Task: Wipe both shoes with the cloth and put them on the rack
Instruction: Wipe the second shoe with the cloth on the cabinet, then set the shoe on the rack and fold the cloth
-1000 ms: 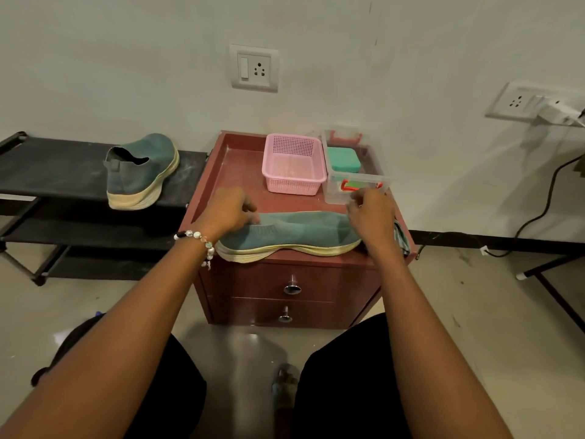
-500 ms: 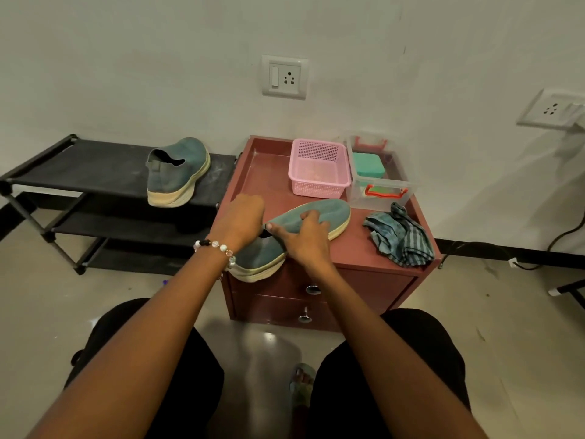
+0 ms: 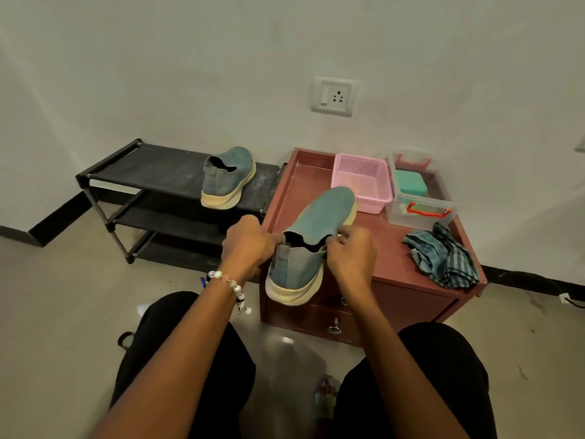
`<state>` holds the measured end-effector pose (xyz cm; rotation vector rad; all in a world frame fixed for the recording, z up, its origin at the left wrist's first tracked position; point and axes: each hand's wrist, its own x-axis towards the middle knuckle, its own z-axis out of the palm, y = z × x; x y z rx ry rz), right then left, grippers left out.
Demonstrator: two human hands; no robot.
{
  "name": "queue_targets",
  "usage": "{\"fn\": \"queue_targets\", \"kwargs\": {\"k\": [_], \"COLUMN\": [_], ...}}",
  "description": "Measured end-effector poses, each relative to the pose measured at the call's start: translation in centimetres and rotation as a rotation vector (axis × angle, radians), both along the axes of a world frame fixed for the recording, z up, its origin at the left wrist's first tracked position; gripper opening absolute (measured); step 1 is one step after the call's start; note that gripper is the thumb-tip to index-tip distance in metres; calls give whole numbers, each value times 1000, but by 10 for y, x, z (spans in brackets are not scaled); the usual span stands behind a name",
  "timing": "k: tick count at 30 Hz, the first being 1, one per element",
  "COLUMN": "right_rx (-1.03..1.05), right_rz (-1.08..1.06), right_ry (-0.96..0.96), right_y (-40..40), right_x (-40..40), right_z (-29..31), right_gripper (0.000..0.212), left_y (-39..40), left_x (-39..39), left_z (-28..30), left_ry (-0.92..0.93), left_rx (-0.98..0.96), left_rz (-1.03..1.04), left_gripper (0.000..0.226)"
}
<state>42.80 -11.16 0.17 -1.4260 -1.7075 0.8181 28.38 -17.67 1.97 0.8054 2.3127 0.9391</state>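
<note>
We see a teal slip-on shoe (image 3: 311,236) with a cream sole held up over the cabinet's front edge, heel toward us, toe pointing away. Its twin (image 3: 228,177) stands on the black rack's (image 3: 142,167) top shelf. The checked cloth (image 3: 443,255) lies crumpled on the cabinet's right side.

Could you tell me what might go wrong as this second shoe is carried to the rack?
Both the left hand and the right hand pinch only the held shoe at its collar, so it could slip. Its toe hangs close to the pink basket and might knock it. The shoe on the rack could get bumped.
</note>
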Motion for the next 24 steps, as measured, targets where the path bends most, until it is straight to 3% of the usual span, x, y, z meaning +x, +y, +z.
{"fn": "queue_targets", "kwargs": {"k": [4, 7, 10, 13, 17, 19, 24], "right_rx": [147, 209, 187, 109, 48, 26, 47], "right_rz": [94, 181, 242, 266, 325, 367, 466], "right_ry": [116, 111, 124, 174, 225, 226, 116], "right_y": [-6, 2, 14, 22, 37, 49, 77], "right_x": [-38, -91, -155, -218, -293, -323, -377], "right_z": [37, 58, 68, 73, 65, 55, 18], "right_gripper": [19, 18, 15, 16, 12, 17, 38], "left_y": [-32, -48, -54, -43, -13, 1, 34], "left_x": [-26, -60, -99, -137, -196, -227, -286], "left_z": [41, 57, 55, 44, 10, -5, -36], "left_ry": [-530, -619, -534, -215, 145, 189, 244], "left_rx": [59, 206, 440, 446, 346, 356, 261], "left_rz": [-67, -9, -1, -66, 180, 226, 221], "left_gripper": [41, 59, 105, 138, 120, 110, 113]}}
